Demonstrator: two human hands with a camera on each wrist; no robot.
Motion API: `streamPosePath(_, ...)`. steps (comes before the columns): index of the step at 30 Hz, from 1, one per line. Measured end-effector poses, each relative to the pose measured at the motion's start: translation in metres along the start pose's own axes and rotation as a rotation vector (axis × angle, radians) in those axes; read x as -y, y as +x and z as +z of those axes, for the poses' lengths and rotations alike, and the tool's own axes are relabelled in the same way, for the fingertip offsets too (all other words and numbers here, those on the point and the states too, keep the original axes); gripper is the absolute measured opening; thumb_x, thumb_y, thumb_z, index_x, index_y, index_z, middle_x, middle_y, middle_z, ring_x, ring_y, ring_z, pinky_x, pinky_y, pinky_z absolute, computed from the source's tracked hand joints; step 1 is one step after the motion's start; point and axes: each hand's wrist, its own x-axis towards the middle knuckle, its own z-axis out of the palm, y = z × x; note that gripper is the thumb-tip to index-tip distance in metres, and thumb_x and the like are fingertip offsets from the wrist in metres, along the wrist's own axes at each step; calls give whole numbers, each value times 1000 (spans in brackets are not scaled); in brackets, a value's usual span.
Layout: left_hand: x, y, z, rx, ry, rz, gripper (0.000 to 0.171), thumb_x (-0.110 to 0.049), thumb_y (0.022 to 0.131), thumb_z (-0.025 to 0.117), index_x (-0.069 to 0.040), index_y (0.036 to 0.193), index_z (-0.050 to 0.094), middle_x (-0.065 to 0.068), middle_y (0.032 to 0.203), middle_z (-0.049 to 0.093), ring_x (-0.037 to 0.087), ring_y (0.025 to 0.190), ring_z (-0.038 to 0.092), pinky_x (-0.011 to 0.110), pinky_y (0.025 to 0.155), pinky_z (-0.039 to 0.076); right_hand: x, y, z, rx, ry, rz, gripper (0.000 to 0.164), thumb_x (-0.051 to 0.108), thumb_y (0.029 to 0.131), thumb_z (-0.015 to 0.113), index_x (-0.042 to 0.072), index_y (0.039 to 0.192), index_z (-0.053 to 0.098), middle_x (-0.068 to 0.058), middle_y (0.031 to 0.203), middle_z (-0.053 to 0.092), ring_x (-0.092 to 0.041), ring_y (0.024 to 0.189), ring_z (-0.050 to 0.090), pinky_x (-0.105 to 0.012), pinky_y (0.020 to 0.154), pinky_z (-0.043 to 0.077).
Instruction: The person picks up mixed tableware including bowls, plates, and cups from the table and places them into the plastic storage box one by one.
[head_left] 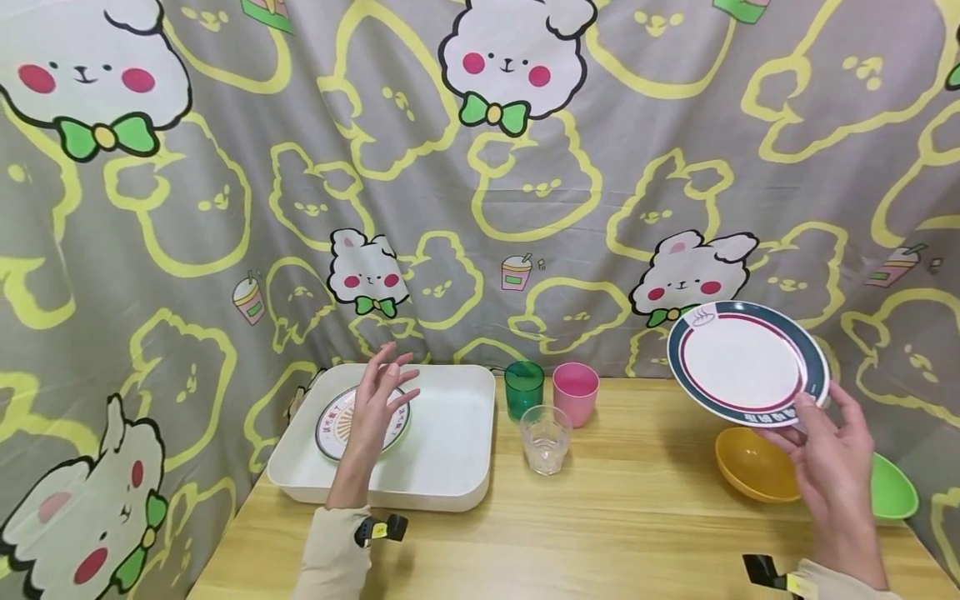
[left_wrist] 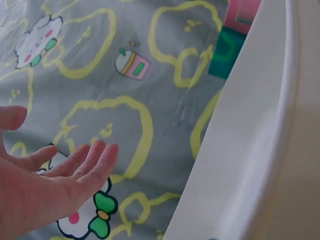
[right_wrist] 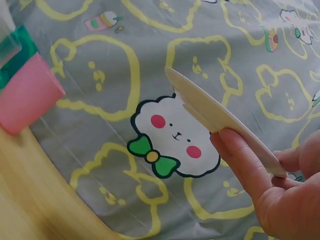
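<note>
My right hand (head_left: 832, 467) grips a white plate (head_left: 746, 362) with a dark green rim band and a thin red ring, thumb on the rim and fingers underneath. The plate is held up and tilted, above an orange bowl (head_left: 756, 467). In the right wrist view the plate (right_wrist: 225, 122) shows edge-on between thumb and fingers. My left hand (head_left: 378, 408) is raised over a white tray (head_left: 457, 475), fingers spread and holding nothing. Beneath it a smaller plate (head_left: 327, 429) with a printed rim lies in the tray, partly hidden by that hand and wrist.
A green cup (head_left: 524, 387), a pink cup (head_left: 576, 392) and a clear glass (head_left: 546, 442) stand close together right of the tray. A light green bowl (head_left: 892, 492) sits beside the orange one, partly behind my right wrist. A patterned curtain (head_left: 540, 208) hangs behind the wooden table (head_left: 600, 533).
</note>
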Motion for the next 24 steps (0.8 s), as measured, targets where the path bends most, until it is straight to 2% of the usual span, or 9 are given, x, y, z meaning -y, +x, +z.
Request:
streamPosePath(4, 3, 2, 11, 20, -12, -2, 51, -31, 111, 46, -12, 157, 36, 21, 149, 47, 41, 131, 52, 53, 105, 51, -5, 1, 5, -7, -4, 0, 56, 4, 104, 56, 18, 153, 32, -5, 102, 73, -27, 73, 76, -39, 61, 63)
streamPosePath(9, 4, 1, 23, 14, -49, -12, 51, -31, 111, 46, -11, 157, 36, 20, 148, 48, 41, 132, 52, 52, 104, 52, -9, 1, 12, -11, -34, 4, 56, 7, 103, 59, 18, 152, 34, -5, 103, 71, -26, 73, 76, -37, 62, 64)
streamPosePath(16, 10, 1, 34, 28, -108, -15, 53, -28, 111, 45, -4, 157, 33, 26, 149, 45, 47, 133, 50, 54, 104, 51, -14, -1, 19, -2, -80, 29, 72, 10, 101, 64, 22, 161, 28, -3, 107, 69, -24, 75, 76, -35, 64, 63)
streamPosePath(24, 15, 2, 43, 39, -112, -13, 52, -28, 110, 46, -6, 156, 35, 22, 147, 48, 49, 133, 49, 54, 103, 52, -21, -2, 22, 26, -136, 49, 78, 9, 101, 64, 22, 165, 20, 0, 110, 69, -23, 78, 76, -34, 66, 63)
